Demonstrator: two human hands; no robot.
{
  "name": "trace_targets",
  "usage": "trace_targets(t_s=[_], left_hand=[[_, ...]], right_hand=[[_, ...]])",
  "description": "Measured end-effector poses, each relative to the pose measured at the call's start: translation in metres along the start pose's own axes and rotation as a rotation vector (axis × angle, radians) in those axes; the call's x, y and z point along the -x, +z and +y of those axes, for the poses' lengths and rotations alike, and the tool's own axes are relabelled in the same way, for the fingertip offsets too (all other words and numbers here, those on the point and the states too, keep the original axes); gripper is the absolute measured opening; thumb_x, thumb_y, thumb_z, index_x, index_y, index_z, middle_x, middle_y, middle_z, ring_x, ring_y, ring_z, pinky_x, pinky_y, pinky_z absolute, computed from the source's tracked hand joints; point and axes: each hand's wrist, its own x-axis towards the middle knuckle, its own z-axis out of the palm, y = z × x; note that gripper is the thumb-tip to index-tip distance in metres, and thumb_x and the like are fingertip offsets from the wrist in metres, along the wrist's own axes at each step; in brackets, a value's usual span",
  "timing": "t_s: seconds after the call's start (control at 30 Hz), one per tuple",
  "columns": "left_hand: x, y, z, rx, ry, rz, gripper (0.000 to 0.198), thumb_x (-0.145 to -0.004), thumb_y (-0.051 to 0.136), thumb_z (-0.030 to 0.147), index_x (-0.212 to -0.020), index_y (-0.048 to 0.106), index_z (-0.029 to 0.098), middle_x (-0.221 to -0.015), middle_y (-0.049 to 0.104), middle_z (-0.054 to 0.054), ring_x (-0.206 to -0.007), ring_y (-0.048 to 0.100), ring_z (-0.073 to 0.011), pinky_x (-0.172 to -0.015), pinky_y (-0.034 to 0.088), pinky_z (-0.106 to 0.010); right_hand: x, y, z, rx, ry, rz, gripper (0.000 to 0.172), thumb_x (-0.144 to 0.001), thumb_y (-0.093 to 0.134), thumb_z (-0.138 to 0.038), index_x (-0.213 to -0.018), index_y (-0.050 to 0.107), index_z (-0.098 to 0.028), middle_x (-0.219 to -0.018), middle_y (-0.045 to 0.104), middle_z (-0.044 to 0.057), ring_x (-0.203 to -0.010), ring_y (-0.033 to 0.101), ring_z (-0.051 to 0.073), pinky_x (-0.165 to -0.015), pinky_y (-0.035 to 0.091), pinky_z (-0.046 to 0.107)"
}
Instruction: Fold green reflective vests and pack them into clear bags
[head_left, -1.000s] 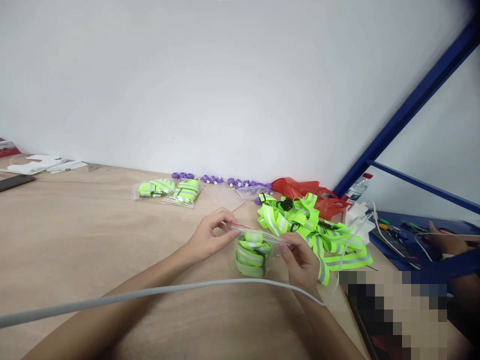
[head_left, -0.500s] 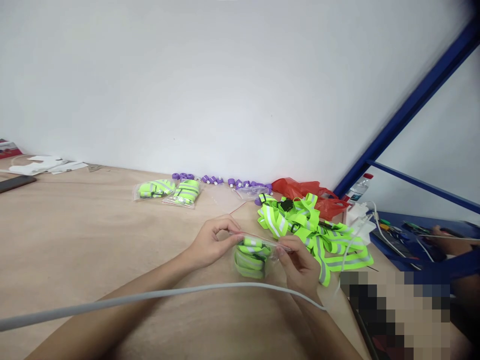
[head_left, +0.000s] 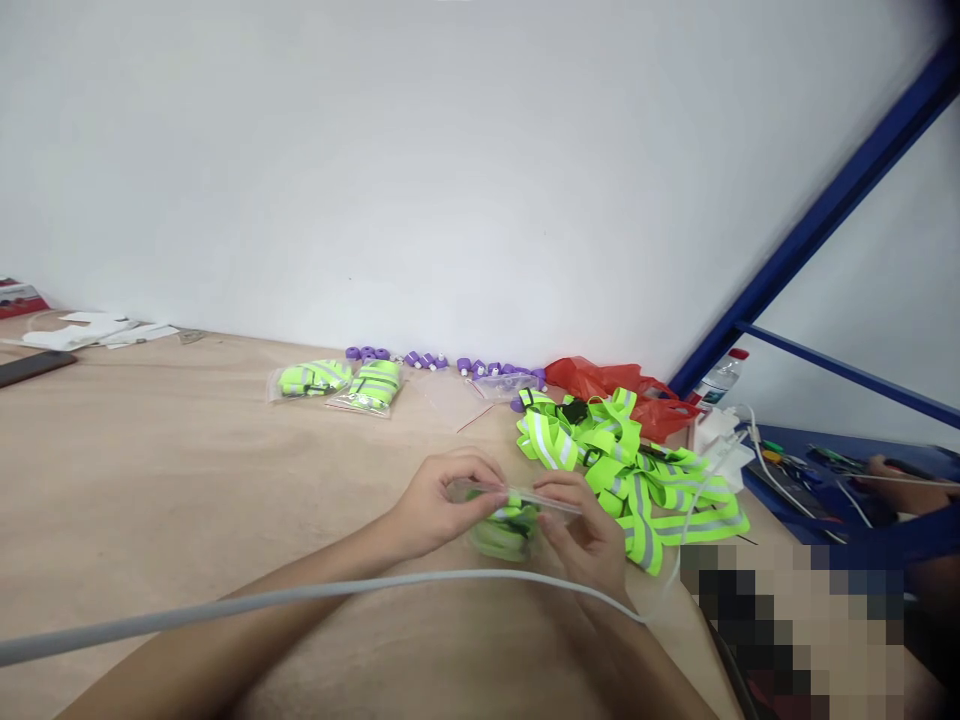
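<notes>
Between my hands is a clear zip bag (head_left: 504, 540) with a folded neon-green reflective strap inside. My left hand (head_left: 450, 505) pinches the bag's top edge between thumb and fingers. At the edge's other end, my right hand (head_left: 585, 530) also grips the bag. The fingers partly cover the bag's upper part. Just beyond my right hand lies a loose heap of neon-green reflective straps (head_left: 641, 480) with black buckles. Two filled bags, a left one (head_left: 313, 379) and a right one (head_left: 375, 386), rest farther back on the table.
Purple round pieces (head_left: 427, 360) line the wall, beside flat clear bags (head_left: 450, 393) and a red plastic bag (head_left: 622, 385). A white cable (head_left: 375, 583) crosses in front of my forearms. At right are a bottle (head_left: 721, 378), a blue frame (head_left: 817, 205) and another person's hand (head_left: 900, 480).
My left hand has slid a little right along the bag's top edge, closer to my right hand. Both hands have dipped slightly, and more of the bag is covered.
</notes>
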Motion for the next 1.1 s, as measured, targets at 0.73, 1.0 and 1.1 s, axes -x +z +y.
trace_targets(t_s=[0.73,1.0,1.1], left_hand=[[0.007,0.015,0.008,-0.105,0.096,-0.030,0.005,-0.086,0.073,0.019,-0.085,0.073,0.014,-0.085,0.074,-0.007,-0.081,0.068,-0.0148,-0.077,0.053,-0.024],[-0.006,-0.016,0.015,-0.241,-0.036,-0.049,0.015,-0.091,0.067,0.027,-0.084,0.071,0.015,-0.086,0.072,-0.006,-0.082,0.067,-0.0161,-0.079,0.051,-0.027],[-0.017,-0.045,0.026,-0.327,-0.114,-0.093,0.016,-0.090,0.067,0.030,-0.082,0.071,0.016,-0.086,0.072,-0.004,-0.084,0.066,-0.0170,-0.080,0.050,-0.027]], right_hand=[[0.004,0.008,-0.009,-0.179,0.021,-0.059,0.013,-0.086,0.071,-0.014,-0.086,0.077,-0.026,-0.084,0.073,0.003,-0.078,0.071,0.016,-0.071,0.057,0.024],[0.019,0.006,0.024,-0.097,0.348,-0.225,0.067,-0.069,0.087,-0.047,-0.127,0.061,-0.027,-0.123,0.068,0.010,-0.111,0.067,0.029,-0.093,0.057,0.043],[0.022,0.008,0.039,-0.051,0.422,-0.272,0.078,-0.066,0.087,-0.047,-0.133,0.054,-0.025,-0.128,0.064,0.012,-0.111,0.065,0.030,-0.094,0.056,0.048]])
